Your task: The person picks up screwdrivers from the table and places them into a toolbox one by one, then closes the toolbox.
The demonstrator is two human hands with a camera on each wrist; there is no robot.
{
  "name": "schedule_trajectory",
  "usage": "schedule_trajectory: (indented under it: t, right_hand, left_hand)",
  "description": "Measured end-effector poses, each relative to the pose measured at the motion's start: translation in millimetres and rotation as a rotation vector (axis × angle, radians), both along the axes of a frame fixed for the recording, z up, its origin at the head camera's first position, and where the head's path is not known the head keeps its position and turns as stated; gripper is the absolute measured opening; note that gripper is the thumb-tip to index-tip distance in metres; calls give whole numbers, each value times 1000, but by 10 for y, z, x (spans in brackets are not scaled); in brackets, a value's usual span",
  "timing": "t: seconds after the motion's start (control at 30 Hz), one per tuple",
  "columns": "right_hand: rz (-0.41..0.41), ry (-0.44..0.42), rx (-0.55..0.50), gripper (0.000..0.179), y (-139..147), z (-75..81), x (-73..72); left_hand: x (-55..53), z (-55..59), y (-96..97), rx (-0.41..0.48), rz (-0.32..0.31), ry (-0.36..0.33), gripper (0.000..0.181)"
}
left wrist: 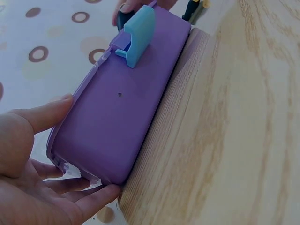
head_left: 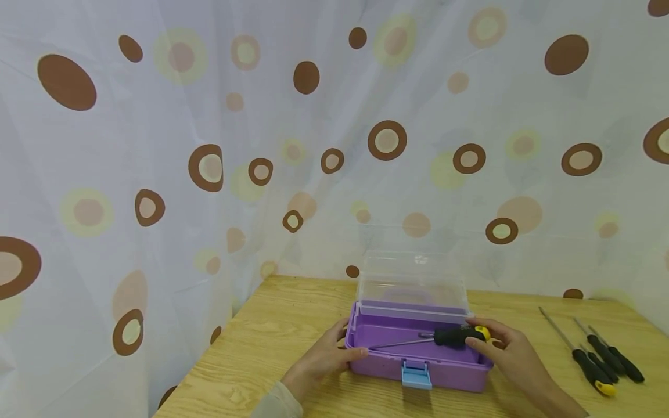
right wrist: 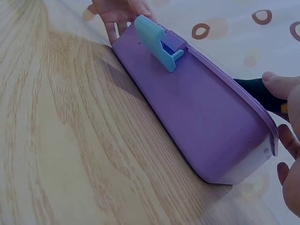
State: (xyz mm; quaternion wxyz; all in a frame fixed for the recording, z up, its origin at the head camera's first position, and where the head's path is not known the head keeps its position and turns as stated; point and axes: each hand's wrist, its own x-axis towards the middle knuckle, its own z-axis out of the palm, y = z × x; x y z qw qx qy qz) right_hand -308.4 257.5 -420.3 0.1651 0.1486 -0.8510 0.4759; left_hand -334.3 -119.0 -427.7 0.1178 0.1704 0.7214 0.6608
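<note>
A purple toolbox point(head_left: 418, 371) with a light blue latch point(head_left: 416, 374) sits on the wooden table, its clear lid point(head_left: 413, 278) tipped back. My left hand point(head_left: 326, 351) grips the box's left end; in the left wrist view the thumb lies at the front rim and the other fingers lie around the end wall. At the right end, my right hand point(head_left: 509, 348) holds a black-handled screwdriver point(head_left: 452, 337) with a yellow butt between thumb and fingers. Its long shaft slants left inside the box. A second, shorter metal tip shows beside the handle; what it belongs to is partly hidden.
Several more black-handled screwdrivers lie on the table to the right, one of them a long screwdriver point(head_left: 590, 371) with a yellow butt. A white curtain point(head_left: 313, 116) with brown circles hangs behind and to the left of the table point(head_left: 245, 342).
</note>
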Motion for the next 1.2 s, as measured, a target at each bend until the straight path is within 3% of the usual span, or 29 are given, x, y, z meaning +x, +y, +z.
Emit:
schedule_trajectory:
  t: [0.27,0.83,1.2]
  right_hand:
    - [-12,79,-39,35,43,28,-6]
    - [-47,30,-50,37,81,80,2]
    - [-25,-19,-84,41,80,95,25]
  left_hand:
    - [-3,8,-5,4,-14,8,90]
    - [5,3,-6,-10,2,4,88]
    - [0,-6,0,-8,0,10,88]
